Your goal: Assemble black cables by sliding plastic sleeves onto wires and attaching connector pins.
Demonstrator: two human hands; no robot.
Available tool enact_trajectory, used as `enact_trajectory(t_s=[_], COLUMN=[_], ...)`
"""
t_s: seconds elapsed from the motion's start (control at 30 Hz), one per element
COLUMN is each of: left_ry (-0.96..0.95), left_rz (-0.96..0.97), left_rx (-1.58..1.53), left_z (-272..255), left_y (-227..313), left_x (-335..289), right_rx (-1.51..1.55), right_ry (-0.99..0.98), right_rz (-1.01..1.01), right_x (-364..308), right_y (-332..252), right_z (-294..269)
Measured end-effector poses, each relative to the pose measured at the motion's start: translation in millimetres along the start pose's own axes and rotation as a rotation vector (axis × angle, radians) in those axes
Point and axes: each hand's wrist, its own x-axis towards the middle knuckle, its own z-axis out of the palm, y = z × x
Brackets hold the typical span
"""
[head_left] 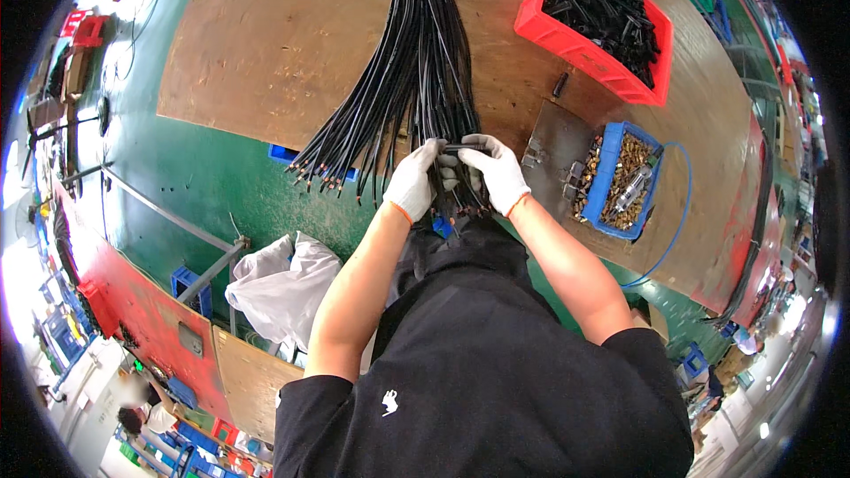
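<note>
My left hand (413, 182) and my right hand (500, 175), both in white gloves with orange cuffs, meet at the near edge of the wooden table. Between their fingertips they grip a short black tube-like part (462, 148) from either end. Whether a cable runs into it, I cannot tell. Just beyond and around my hands lies a thick bundle of black cables (416, 53). Their near ends fan out over the table edge to the left, with copper-coloured tips. Some cable ends hang below my hands, partly hidden by them.
A red bin (589, 53) full of black plastic parts stands at the far right. Nearer sits a blue tray (605, 179) of brass-coloured pieces, with a metal tool (633, 188) and a blue hose (689, 204). One black part (560, 84) lies loose. White cloth (283, 288) hangs at left.
</note>
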Motion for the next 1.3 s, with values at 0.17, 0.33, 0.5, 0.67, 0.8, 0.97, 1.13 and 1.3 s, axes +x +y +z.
enact_trajectory(t_s=[0.17,0.33,0.5,0.67,0.8,0.97,1.13,1.3], left_ry=[0.027,0.143,0.003,0.058,0.089,0.100,0.126,0.095], left_rz=[-0.001,0.010,-0.028,0.066,0.076,0.127,0.156,0.144], left_rx=[-0.074,0.110,0.212,0.263,0.226,0.213,0.243,0.269], left_z=[-18.4,-6.7,-5.6,18.5,19.8,17.9,22.2,29.5], left_y=[-9.2,-1.7,2.8,1.2,-4.7,-9.4,-12.0,-8.2], left_x=[9.4,7.3,4.5,-6.0,-3.1,0.4,-0.7,-0.7], right_rx=[0.031,0.036,-0.100,-0.744,-1.020,-1.094,-1.132,-0.936], right_ry=[-0.014,-0.026,-0.124,-0.199,-0.322,-0.368,-0.403,-0.341], right_rz=[-0.040,0.006,0.102,-0.030,-0.150,-0.118,-0.116,-0.039], right_x=[-15.9,-34.3,-53.8,-77.9,-90.0,-103.4,-106.8,-104.2], right_y=[-10.0,-12.2,-13.5,-19.3,-18.5,-29.3,-34.7,-30.5], right_z=[-11.0,-24.9,-43.2,-56.5,-69.9,-69.3,-69.9,-61.1])
